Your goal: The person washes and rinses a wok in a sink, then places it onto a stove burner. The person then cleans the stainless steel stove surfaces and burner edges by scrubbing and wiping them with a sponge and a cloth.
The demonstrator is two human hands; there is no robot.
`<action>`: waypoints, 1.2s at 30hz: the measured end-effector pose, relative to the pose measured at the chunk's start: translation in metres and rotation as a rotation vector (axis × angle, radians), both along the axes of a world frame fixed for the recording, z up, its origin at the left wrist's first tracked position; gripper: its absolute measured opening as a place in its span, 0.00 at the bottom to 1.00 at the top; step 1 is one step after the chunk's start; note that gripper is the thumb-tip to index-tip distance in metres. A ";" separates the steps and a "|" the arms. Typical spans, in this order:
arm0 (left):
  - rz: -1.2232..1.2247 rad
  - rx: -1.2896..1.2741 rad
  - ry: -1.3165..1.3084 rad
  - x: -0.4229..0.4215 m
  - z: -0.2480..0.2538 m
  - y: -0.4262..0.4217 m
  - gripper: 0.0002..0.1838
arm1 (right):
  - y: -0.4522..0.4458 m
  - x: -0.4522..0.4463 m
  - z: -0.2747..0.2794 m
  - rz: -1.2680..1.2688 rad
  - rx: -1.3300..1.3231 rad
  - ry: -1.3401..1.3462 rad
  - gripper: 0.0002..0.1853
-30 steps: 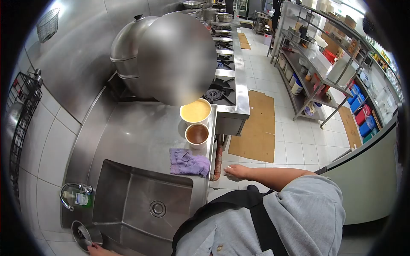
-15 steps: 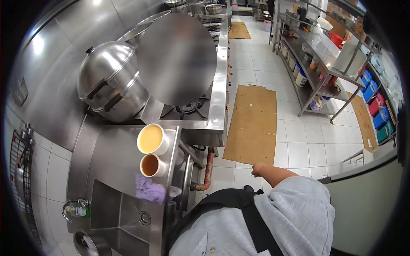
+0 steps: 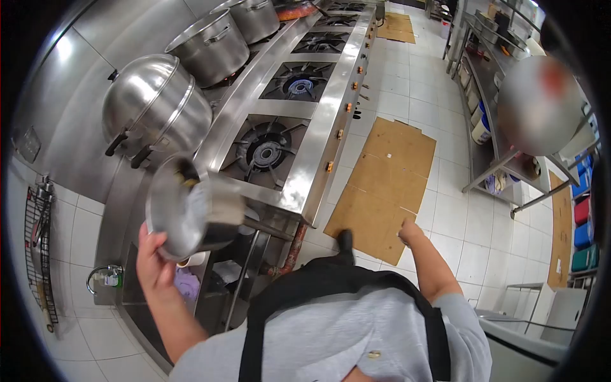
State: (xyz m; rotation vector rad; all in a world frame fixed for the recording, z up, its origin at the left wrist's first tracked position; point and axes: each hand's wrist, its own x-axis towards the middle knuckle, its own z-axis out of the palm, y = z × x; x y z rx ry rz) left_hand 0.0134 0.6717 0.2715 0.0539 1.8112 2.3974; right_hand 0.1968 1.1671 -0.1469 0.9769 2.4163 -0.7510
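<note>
Several stove burners (image 3: 265, 153), cardboard (image 3: 385, 178) on white tiles (image 3: 455, 223), left hand (image 3: 156, 262) gripping a metal pot (image 3: 221, 219), right hand (image 3: 409, 233), fingers unclear.

No lettering, brand, number or sign can be read in this restaurant-style kitchen. Beside the curved tap (image 3: 93, 280), a bottle (image 3: 113, 279) with green contents bears a pale label, its print too small to make out. A small white patch, possibly a sticker, marks the large sheet of brown cardboard (image 3: 382, 191), with no legible characters on it; a narrower cardboard strip (image 3: 561, 232) at the far right carries a similar pale spot. Any markings at the orange knobs (image 3: 340, 134) along the stove (image 3: 323, 130) or on the coloured bins (image 3: 582, 234) are likewise too small to decipher.
</note>
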 end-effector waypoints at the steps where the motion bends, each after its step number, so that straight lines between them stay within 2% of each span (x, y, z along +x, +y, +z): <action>1: -0.040 0.028 -0.011 -0.017 -0.012 0.032 0.29 | 0.018 0.004 -0.001 -0.092 0.033 0.051 0.20; 3: -0.112 0.050 -0.065 -0.037 -0.024 0.104 0.25 | 0.056 0.021 0.003 -0.200 0.088 0.088 0.20; 7: -0.412 0.115 -0.103 -0.110 -0.087 0.212 0.20 | 0.112 0.092 0.016 -0.438 0.086 -0.036 0.19; 9: -0.489 0.156 -0.158 -0.123 -0.081 0.277 0.16 | 0.137 0.149 0.006 -0.457 0.097 -0.280 0.18; 11: -0.387 0.036 -0.159 -0.132 -0.074 0.344 0.12 | 0.160 0.233 -0.059 -0.514 0.123 -0.469 0.17; 12: -0.442 0.026 -0.157 -0.141 -0.077 0.372 0.11 | 0.167 0.247 -0.035 -0.613 0.137 -0.478 0.17; 14: -0.546 0.037 -0.148 -0.175 -0.098 0.410 0.10 | 0.178 0.248 0.006 -0.483 -0.250 -0.895 0.14; 15: -0.601 0.062 -0.144 -0.190 -0.109 0.431 0.11 | 0.179 0.255 0.005 -0.546 -0.267 -0.881 0.14; 16: -0.655 0.067 -0.137 -0.198 -0.113 0.455 0.11 | 0.176 0.254 0.003 -0.701 -0.120 -0.767 0.14; 17: -0.624 0.064 -0.143 -0.205 -0.114 0.478 0.10 | 0.176 0.253 -0.002 -0.841 0.033 -0.655 0.14; 18: -0.584 0.060 -0.148 -0.213 -0.117 0.499 0.10 | 0.180 0.246 -0.009 -0.875 0.024 -0.648 0.14; 20: -0.604 0.061 -0.151 -0.230 -0.123 0.532 0.11 | 0.198 0.209 -0.021 -0.668 -0.059 -0.587 0.14; 22: -0.556 0.083 -0.167 -0.251 -0.140 0.572 0.11 | 0.246 0.149 -0.023 -0.272 -0.189 -0.642 0.17; 23: -0.541 0.081 -0.160 -0.260 -0.145 0.590 0.11 | 0.272 0.122 -0.038 -0.097 -0.251 -0.668 0.18; 24: -0.517 0.087 -0.193 -0.268 -0.148 0.604 0.11 | 0.304 0.109 -0.079 0.061 -0.223 -0.589 0.14; 25: -0.486 0.095 -0.221 -0.277 -0.150 0.617 0.11 | 0.332 0.080 -0.078 0.094 -0.215 -0.580 0.14; 27: -0.462 0.061 -0.223 -0.295 -0.155 0.640 0.11 | 0.393 0.006 -0.065 -0.322 0.043 -0.185 0.15; 29: -0.406 0.016 -0.257 -0.306 -0.145 0.670 0.10 | 0.463 -0.060 -0.053 -0.404 0.075 -0.149 0.16; 30: -0.439 0.018 -0.212 -0.326 -0.160 0.675 0.10 | 0.500 -0.093 -0.046 -0.361 0.088 -0.143 0.15; 32: -0.317 0.005 -0.226 -0.335 -0.152 0.707 0.11 | 0.564 -0.156 -0.035 -0.240 0.096 -0.145 0.15; 36: -0.125 0.027 -0.287 -0.364 -0.161 0.739 0.14 | 0.651 -0.272 0.003 -0.120 0.113 0.099 0.18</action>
